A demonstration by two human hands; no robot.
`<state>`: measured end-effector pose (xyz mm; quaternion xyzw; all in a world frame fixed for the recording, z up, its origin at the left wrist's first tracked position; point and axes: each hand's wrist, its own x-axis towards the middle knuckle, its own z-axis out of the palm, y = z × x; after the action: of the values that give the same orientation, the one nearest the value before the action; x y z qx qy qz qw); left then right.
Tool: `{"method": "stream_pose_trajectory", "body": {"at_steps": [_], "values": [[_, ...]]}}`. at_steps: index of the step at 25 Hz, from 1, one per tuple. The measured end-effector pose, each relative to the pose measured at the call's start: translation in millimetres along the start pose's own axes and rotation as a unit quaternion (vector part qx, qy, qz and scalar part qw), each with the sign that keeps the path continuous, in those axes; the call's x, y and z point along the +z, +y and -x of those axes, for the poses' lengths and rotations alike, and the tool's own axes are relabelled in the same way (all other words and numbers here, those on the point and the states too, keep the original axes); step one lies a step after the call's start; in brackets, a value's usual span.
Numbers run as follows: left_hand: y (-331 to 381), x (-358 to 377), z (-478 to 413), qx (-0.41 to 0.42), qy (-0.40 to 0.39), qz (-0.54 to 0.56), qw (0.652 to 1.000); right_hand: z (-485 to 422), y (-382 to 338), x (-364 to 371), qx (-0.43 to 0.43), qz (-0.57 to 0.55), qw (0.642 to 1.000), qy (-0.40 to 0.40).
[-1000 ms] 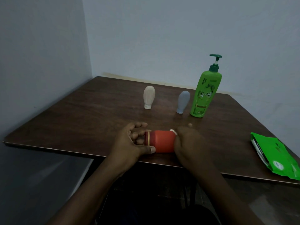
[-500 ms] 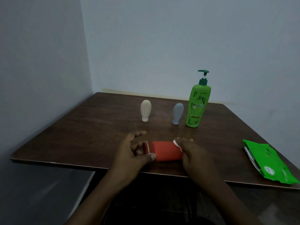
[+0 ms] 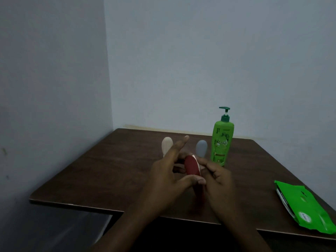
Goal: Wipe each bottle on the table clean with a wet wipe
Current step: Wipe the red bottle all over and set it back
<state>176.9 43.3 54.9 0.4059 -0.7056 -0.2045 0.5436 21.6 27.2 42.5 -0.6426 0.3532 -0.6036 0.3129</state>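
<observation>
Looking down on the dark wooden table (image 3: 109, 170), we find the red bottle (image 3: 191, 167) near its front edge, held between both hands and tilted, its upper end leaning toward 11 o'clock. We cannot tell whether its lower end touches the tabletop.

The left hand (image 3: 169, 177) grips the bottle from 9 o'clock: the thumb presses across the near side, the other fingers curl behind, and the index finger sticks out straight toward 1 o'clock.

The right hand (image 3: 218, 180) comes in from 3 o'clock with its fingers curled, pinching a white wet wipe (image 3: 196, 159) against the bottle's right edge. Only a thin strip of the wipe shows.

From the red bottle, a cream bottle (image 3: 167, 144) stands at 11 o'clock, partly behind the left hand. A grey-blue bottle (image 3: 201, 147) stands at 1 o'clock, and a tall green pump bottle (image 3: 222, 142) stands upright just beside it on the right. A green wipe pack (image 3: 305, 206) lies flat at 4 o'clock, well apart, by the table's right corner.
</observation>
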Motion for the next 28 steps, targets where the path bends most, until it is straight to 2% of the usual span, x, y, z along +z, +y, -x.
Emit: {"method": "stream_pose_trajectory", "body": {"at_steps": [3,7,11,12,14,17,18,20,22,28], "values": [[-0.2,6.4,-2.1,0.011,0.016,-0.002,1.000,16.3,9.0,0.2,0.001,-0.028,0.999,0.017],[6.3,14.7,-11.0,-0.005,0.051,-0.005,0.999,33.8,11.1,-6.1,-0.053,0.009,0.996,0.076],[14.6,21.1,-15.5,0.001,0.067,-0.003,0.998,8.8,7.8,-31.2,-0.027,-0.034,0.993,0.114],[15.7,22.3,-15.5,0.003,0.067,0.002,0.998,-2.2,1.2,-37.1,-0.042,-0.008,0.991,0.124],[15.4,25.3,-16.4,0.000,0.054,0.021,0.998,-21.7,-19.7,-42.1,-0.116,0.108,0.983,0.089],[12.7,28.9,-20.4,0.010,0.050,0.042,0.998,-33.5,-44.4,-34.3,-0.166,0.299,0.935,-0.093],[12.5,28.4,-21.4,0.013,0.056,0.032,0.998,-31.9,-48.5,-33.2,-0.172,0.346,0.915,-0.121],[9.9,27.1,-22.8,0.014,0.067,0.024,0.997,-22.8,-56.2,-35.4,-0.205,0.389,0.889,-0.126],[9.6,27.9,-23.1,0.012,0.058,0.042,0.997,-11.4,-62.4,-41.3,-0.236,0.396,0.878,-0.126],[8.1,37.8,-30.3,0.022,0.044,-0.021,0.999,-37.3,-50.9,-30.6,-0.164,0.414,0.886,-0.128]]}}
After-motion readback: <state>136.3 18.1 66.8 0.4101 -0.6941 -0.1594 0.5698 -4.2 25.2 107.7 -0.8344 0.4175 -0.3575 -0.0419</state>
